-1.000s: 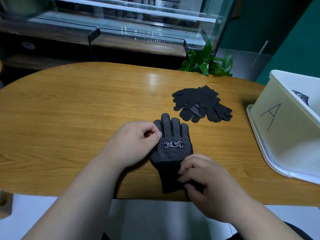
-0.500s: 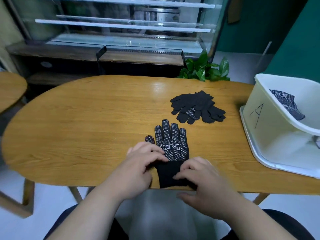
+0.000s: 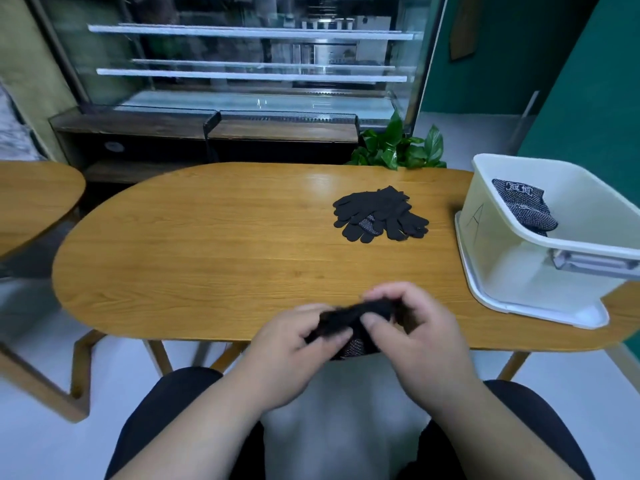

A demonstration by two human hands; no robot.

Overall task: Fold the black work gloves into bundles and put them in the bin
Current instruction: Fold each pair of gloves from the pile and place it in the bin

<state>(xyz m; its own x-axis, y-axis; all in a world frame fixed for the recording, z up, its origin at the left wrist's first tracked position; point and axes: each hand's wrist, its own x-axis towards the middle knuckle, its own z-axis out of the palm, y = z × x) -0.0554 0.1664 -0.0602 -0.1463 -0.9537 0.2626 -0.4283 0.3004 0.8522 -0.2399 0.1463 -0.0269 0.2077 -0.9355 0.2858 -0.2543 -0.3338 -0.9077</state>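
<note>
A bunched black dotted glove pair (image 3: pixel 349 323) sits between both my hands at the table's near edge, lifted off the wood. My left hand (image 3: pixel 291 344) grips its left side with curled fingers. My right hand (image 3: pixel 415 327) pinches its right side, thumb on top. Much of the bundle is hidden by my fingers. A loose pile of black gloves (image 3: pixel 377 214) lies on the table toward the far right. The white bin (image 3: pixel 512 258), marked with an A, stands at the right end and holds a folded glove bundle (image 3: pixel 523 206).
The oval wooden table (image 3: pixel 207 244) spans the view. A second wooden table (image 3: pixel 31 199) is at the left. A green plant (image 3: pixel 398 147) and a glass display case (image 3: pixel 242 71) stand behind. The bin rests on its white lid (image 3: pixel 540 311).
The glove pair lay flat on the table with my hands at its cuff; now both hands have gathered it into a bunch and lifted it at the near edge. The camera has drawn back.
</note>
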